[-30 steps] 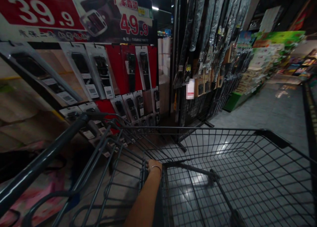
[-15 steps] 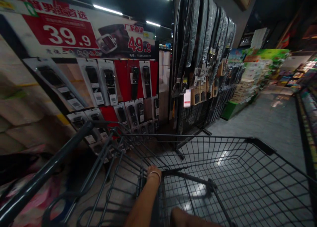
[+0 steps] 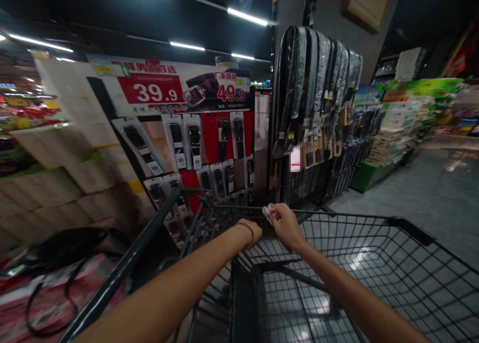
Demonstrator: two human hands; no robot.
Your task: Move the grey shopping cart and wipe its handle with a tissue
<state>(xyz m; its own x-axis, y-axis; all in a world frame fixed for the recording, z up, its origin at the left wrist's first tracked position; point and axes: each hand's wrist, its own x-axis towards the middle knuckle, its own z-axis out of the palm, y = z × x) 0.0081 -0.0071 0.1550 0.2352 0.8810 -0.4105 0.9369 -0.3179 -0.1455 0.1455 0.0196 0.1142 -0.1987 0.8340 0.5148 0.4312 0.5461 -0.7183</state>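
Observation:
A crumpled white tissue-like wad (image 3: 268, 212) is pinched in the fingertips of my right hand (image 3: 285, 227), just above the rim of the shopping cart (image 3: 348, 215). Close beside it, my left hand (image 3: 253, 231), with a thin band on the wrist, is curled closed over the cart basket. Its fingertips point away from me, so whatever they hold is hidden. Both forearms reach forward across the basket. The cart's dark handle bar (image 3: 127, 263) runs along the left, with neither hand on it.
Packaged belts (image 3: 175, 138) hang on a display board under a price sign (image 3: 149, 88). More belts in plastic (image 3: 314, 73) hang from a rack beyond the cart. Wrapped paper stacks (image 3: 52, 193) and a pink package (image 3: 75, 293) are at left. An aisle floor (image 3: 407, 178) extends right.
Both hands have moved forward and up to the cart's far rim. My right hand now shows fully, with the white wad in its fingers. The view has tilted up and turned left.

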